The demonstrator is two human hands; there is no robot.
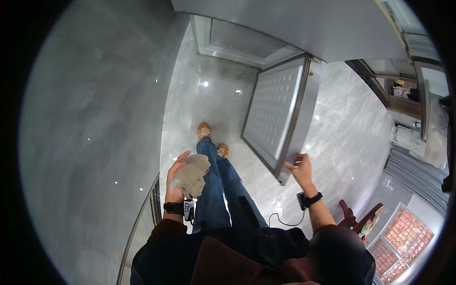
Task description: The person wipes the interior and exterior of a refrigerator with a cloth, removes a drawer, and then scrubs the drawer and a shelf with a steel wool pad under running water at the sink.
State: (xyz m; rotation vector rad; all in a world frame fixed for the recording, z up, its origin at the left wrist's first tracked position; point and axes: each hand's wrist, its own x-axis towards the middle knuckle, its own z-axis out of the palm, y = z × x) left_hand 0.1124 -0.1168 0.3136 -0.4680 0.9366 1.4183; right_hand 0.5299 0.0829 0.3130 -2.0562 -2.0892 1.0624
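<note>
Left hand [176, 176] closed around beige cloth [192, 175]; right hand [301, 167] half open, fingertips touching panel's [274, 111] near lower corner, long axis running up-away.

Single view, head-mounted, wide fisheye. It looks steeply down from above the person's own body onto the glossy marble floor [190, 109]; straight edges bow toward the dark circular rim. The open metal door [278, 116] serves as landmark: it lies just right of centre, at arm's length from the lens. Legs and sandalled feet stand left of the door, nearer the lens. A grey wall fills the frame far left of the door. No second view overlaps.
</note>
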